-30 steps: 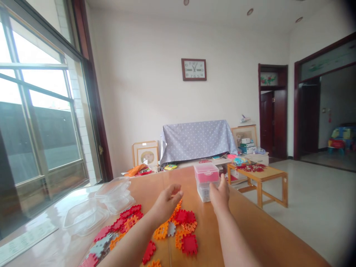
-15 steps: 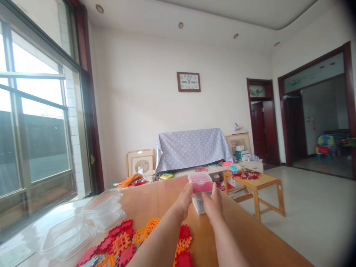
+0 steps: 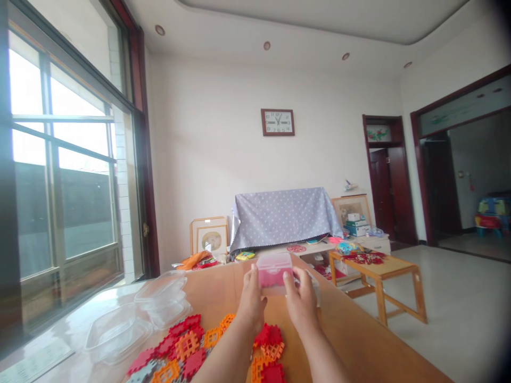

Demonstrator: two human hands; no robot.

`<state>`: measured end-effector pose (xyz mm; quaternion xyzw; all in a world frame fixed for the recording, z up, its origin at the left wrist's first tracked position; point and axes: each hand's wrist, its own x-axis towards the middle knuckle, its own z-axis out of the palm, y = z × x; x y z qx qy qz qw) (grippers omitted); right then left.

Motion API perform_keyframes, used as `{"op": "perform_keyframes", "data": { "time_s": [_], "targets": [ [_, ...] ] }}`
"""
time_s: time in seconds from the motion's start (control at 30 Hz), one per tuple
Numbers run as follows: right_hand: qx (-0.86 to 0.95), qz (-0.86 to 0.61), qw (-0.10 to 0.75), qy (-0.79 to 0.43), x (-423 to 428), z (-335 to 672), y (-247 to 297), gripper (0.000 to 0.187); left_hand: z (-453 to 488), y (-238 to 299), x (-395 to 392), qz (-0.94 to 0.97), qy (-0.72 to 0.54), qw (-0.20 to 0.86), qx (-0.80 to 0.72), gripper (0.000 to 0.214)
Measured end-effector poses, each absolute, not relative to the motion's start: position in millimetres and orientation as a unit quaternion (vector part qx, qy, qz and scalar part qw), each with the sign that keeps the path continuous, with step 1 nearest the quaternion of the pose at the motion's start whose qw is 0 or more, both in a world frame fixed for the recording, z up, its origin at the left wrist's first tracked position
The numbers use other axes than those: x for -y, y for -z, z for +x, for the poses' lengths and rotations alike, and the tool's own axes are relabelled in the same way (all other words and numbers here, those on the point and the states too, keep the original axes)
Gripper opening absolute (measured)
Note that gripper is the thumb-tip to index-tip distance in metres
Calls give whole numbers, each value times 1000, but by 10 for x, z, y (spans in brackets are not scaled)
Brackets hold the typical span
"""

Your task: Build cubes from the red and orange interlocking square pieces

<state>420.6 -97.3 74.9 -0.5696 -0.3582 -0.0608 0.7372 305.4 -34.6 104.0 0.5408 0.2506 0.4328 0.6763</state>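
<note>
A clear plastic box (image 3: pixel 274 268) with a closed lid shows red pieces inside. It is gripped from both sides, with my left hand (image 3: pixel 252 300) on its left wall and my right hand (image 3: pixel 301 298) on its right. My right thumb lies over the near side of the box. Partly hidden behind my right hand is another see-through box (image 3: pixel 316 290) on the table. Interlocking plastic pieces lie below my forearms: red ones (image 3: pixel 194 361), orange ones (image 3: pixel 187 344) and some grey ones.
Clear empty plastic containers (image 3: pixel 117 330) stand on the left of the wooden table (image 3: pixel 343 330), near a paper sheet (image 3: pixel 38 364). A small wooden table (image 3: pixel 399 268) with red items stands at right. A cloth-covered object (image 3: pixel 283 218) is against the wall.
Both hands have moved the box with red pieces left and nearer, away from above the other box. My view has turned slightly left.
</note>
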Motion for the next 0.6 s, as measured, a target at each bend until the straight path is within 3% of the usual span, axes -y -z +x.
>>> {"op": "perform_keyframes", "data": {
  "time_s": [0.37,0.6],
  "targets": [
    [513,-490,690,-144,835,3464,-557,19,1980,-699,300,404,-528,635,-393,51],
    [504,-476,681,-237,818,3258,-498,26,1738,-632,240,368,-548,629,-411,37]
  ]
}}
